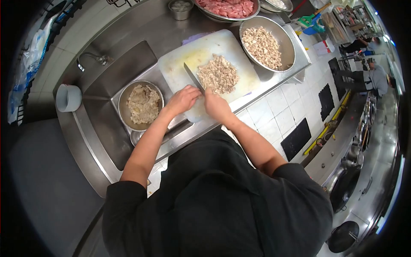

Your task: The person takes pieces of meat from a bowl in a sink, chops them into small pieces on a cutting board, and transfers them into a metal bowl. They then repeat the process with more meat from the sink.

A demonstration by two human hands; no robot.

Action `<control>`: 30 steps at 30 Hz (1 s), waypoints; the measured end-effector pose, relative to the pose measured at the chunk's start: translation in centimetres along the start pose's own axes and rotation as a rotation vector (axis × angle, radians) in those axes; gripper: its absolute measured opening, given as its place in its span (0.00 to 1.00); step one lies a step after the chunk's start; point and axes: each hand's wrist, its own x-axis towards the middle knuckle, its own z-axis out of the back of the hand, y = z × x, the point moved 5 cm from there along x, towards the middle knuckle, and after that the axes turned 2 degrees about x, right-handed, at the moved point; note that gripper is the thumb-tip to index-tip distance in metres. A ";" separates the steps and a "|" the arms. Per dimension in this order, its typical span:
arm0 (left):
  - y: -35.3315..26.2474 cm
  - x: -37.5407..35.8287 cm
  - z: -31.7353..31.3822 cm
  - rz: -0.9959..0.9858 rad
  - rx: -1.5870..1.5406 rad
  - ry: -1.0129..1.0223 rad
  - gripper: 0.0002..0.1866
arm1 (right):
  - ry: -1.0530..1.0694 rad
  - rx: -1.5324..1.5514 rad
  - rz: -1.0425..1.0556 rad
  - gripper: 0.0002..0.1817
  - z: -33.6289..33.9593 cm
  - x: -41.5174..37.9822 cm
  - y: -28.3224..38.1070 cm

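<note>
My right hand is closed round the handle of a kitchen knife, whose blade points away and to the left over the white cutting board. Right beside it, my left hand has its fingers curled together by the blade near the handle. Whether those fingers pinch the blade or something small is hidden. A pile of chopped pale meat lies on the board, to the right of the blade.
A steel bowl of minced meat sits in the sink at left. At the board's far right stands a bowl of chopped pieces. Raw meat fills a bowl behind. A faucet rises at left; people work far right.
</note>
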 end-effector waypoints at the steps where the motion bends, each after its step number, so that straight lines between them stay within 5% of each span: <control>1: 0.2 0.4 0.1 -0.004 -0.016 -0.004 0.13 | -0.029 0.031 0.029 0.14 0.5 1.2 0.0; 24: 1.1 0.1 -0.6 0.053 -0.033 -0.139 0.08 | -0.146 0.045 0.161 0.14 0.0 0.1 0.4; 26: 0.8 -0.4 -0.8 0.030 -0.056 -0.205 0.08 | -0.078 0.096 -0.034 0.13 -1.5 -1.3 0.2; 30: 0.8 -0.8 -0.7 0.037 -0.070 -0.201 0.08 | -0.169 0.177 0.070 0.14 -2.4 3.8 -1.2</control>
